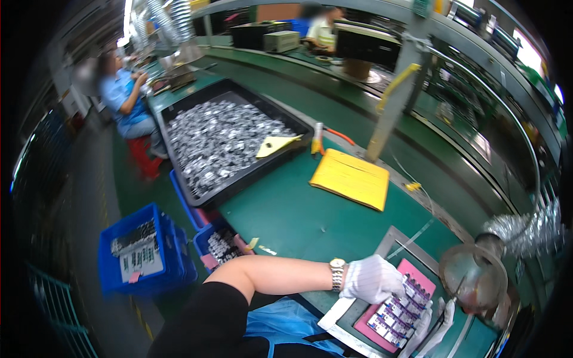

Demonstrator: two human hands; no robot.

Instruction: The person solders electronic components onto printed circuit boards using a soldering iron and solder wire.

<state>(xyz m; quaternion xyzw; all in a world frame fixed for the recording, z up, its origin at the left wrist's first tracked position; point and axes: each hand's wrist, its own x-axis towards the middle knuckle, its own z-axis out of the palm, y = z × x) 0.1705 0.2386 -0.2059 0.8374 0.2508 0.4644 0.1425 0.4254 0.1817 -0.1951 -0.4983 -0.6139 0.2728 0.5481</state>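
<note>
Black tray (179, 107) heaped with small silvery parts (221, 140), gloved left hand (373, 278) fingers curled on components (400, 310) over pink pad (418, 274), right-hand fingers unclear.

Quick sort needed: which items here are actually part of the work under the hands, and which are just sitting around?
In use:
- left hand, gloved, resting on the small components
- pink fixture holding those components in rows
- right hand, gloved, at the fixture's edge; its grasp is unclear

Lying about:
- black tray of parts
- yellow folder
- blue crates
- metal funnel hood
</note>
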